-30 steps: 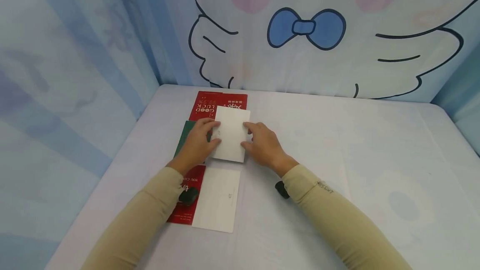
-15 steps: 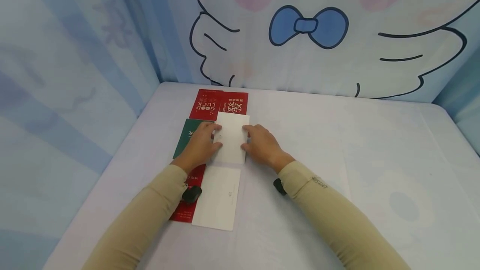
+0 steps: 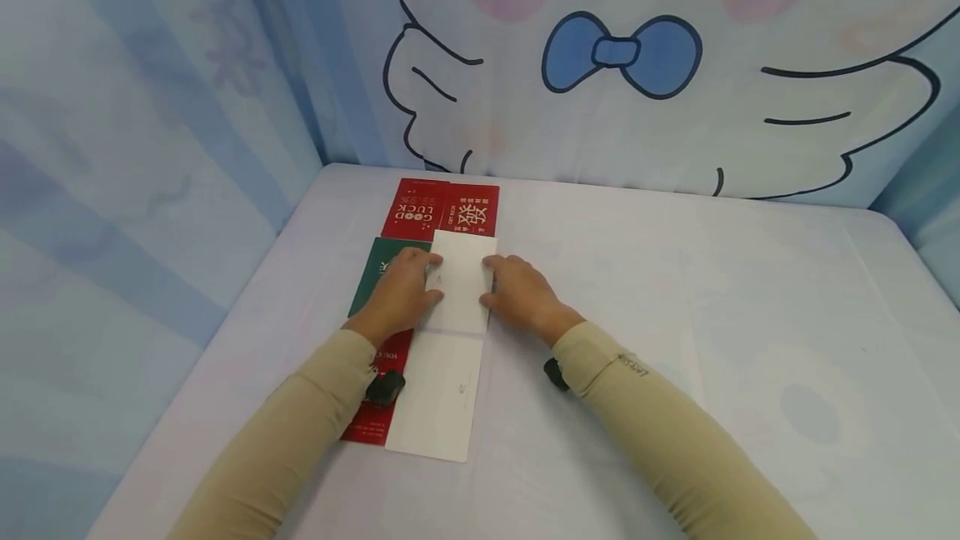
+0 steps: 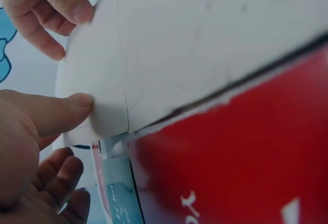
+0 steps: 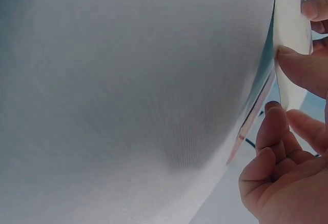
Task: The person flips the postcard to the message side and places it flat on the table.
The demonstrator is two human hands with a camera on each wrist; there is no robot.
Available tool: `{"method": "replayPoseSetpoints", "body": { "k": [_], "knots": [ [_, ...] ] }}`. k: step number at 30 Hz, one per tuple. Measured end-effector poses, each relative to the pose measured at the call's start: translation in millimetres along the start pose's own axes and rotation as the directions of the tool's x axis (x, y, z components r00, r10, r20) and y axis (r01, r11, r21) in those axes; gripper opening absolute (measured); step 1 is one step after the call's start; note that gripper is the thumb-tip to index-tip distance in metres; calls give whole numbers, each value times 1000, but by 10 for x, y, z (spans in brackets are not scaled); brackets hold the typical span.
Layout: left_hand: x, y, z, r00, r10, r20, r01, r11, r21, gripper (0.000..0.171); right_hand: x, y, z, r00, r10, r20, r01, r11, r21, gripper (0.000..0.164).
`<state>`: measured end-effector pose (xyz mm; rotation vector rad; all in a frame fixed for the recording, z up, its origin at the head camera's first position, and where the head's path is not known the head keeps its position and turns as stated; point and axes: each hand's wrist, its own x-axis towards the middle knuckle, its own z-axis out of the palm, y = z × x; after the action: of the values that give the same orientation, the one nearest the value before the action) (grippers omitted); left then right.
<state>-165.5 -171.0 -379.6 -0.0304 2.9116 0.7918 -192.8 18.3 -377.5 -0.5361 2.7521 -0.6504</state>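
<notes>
In the head view, a blank white card [image 3: 461, 280] lies between both hands, just behind a second white card [image 3: 435, 394]. My left hand [image 3: 397, 297] holds its left edge by thumb and forefinger, above a green card [image 3: 367, 277]. My right hand [image 3: 521, 294] holds the right edge the same way. The left wrist view shows the left thumb [image 4: 74, 108] on the held card's face. In the right wrist view the right thumb [image 5: 297, 65] is at the card's edge, the other fingers curled loosely.
Two red cards with printed lettering, the left one reading GOOD LUCK [image 3: 411, 211] and the right one with a large character [image 3: 472, 211], lie at the back. Another red card [image 3: 371, 419] is partly under the left sleeve. A white cloth [image 3: 675, 340] covers the table.
Both hands have brought the white card slightly toward the person and down flat, lining it up behind the nearer white card. More of the right red card at the back is uncovered.
</notes>
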Motion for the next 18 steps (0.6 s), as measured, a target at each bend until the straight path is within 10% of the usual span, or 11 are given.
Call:
{"method": "replayPoseSetpoints", "body": {
  "k": [18],
  "knots": [
    [11, -31, 9, 1000, -4, 11, 2, 986, 165, 68, 37, -61, 46, 999, 19, 48, -12, 990, -142, 64]
  ]
}}
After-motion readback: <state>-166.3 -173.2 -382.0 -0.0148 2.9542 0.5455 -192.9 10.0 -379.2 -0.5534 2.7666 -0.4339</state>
